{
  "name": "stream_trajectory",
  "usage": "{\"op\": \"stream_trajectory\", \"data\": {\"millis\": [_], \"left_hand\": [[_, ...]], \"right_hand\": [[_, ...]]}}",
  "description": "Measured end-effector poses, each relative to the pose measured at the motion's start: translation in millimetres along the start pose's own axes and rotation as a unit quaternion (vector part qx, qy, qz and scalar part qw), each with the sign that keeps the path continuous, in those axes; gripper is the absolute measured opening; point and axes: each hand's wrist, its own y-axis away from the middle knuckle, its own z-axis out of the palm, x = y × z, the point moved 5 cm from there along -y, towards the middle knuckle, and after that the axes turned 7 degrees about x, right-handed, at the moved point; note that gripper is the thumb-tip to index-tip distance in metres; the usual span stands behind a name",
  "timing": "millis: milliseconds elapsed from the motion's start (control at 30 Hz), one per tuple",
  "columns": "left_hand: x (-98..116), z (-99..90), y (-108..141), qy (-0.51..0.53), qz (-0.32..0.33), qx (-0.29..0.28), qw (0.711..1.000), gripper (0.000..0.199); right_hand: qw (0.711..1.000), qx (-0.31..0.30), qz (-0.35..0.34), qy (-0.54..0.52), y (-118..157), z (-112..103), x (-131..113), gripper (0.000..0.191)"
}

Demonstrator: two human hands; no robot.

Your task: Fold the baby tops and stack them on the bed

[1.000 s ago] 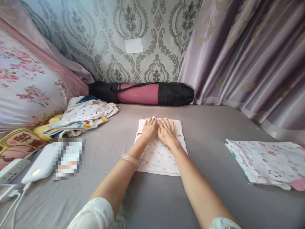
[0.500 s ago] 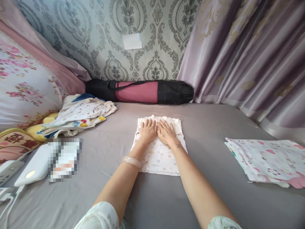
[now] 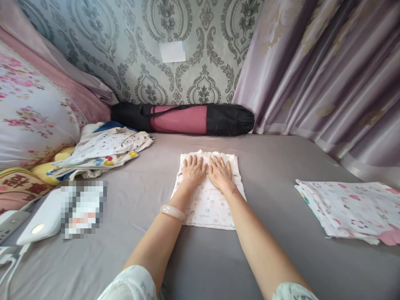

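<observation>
A small white garment [image 3: 212, 208] with a pale pastel print lies on the grey bed sheet in front of me, its sides folded in. My left hand [image 3: 194, 171] rests flat on its upper left part, fingers spread. Beside it, my right hand [image 3: 220, 171] presses flat on the upper right part, fingers also apart. Neither hand grips the cloth. A narrow gap separates the two hands. Parts of the garment are hidden under my palms and forearms.
To the right lies a stack of folded printed cloths [image 3: 346, 208]. Rumpled children's clothes [image 3: 106, 146] are piled at left, near a white power bank [image 3: 46, 214] with cables and a power strip [image 3: 12, 225]. A rolled mat in a black and pink bag [image 3: 178, 119] lies against the wall.
My hands have moved slightly apart on the garment, the left one a little to the left and the right one a little to the right. The garment stays in place.
</observation>
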Motion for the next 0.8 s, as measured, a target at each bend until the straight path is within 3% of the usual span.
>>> {"op": "stream_trajectory", "data": {"millis": [200,333,500,667,800], "left_hand": [[-0.2,-2.6,-0.5,0.007,-0.006,-0.002,1.000,0.055],[-6.8,-5.9,-2.0,-0.007,-0.021,0.049,0.999,0.056],[-14.2,3.0,-2.3,-0.010,-0.046,0.018,0.999,0.057],[-13.1,-0.6,-1.8,-0.008,-0.045,0.021,0.999,0.058],[-18.6,-12.6,-2.0,-0.007,-0.075,0.069,0.995,0.059]], "right_hand": [[1.000,0.003,0.001,-0.004,-1.0,-0.8,1.3,0.052],[0.999,0.036,0.027,0.004,-1.0,-5.4,7.9,0.055],[0.999,0.024,0.043,0.009,-1.1,-1.8,12.6,0.055],[0.999,0.015,0.049,-0.006,-2.9,-1.2,14.6,0.056],[0.992,0.056,0.109,0.003,-3.4,-10.2,28.7,0.059]]}}
